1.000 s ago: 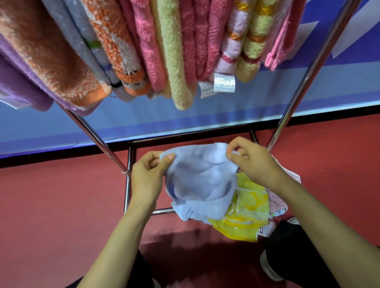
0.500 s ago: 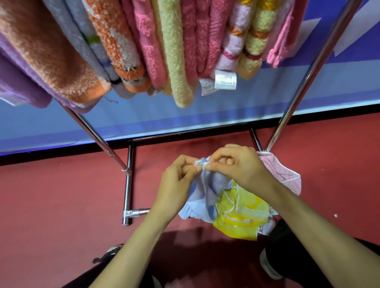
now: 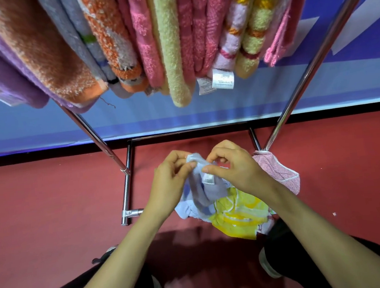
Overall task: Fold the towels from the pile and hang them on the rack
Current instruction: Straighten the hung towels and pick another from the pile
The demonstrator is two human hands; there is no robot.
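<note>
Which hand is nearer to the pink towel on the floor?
Right. The right hand pinches the blue towel just beside the pink towel; the left hand pinches the same blue towel on its far side, farther from the pink one.

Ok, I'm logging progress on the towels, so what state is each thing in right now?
Blue towel: bunched, unfolded, held up at its top.
Left hand: pinching the blue towel's edge.
Right hand: pinching the blue towel near its label.
Yellow towel: crumpled on the floor.
Pink towel: crumpled at the foot of a rack post.
Hung towels: folded, draped on the rack.
</note>
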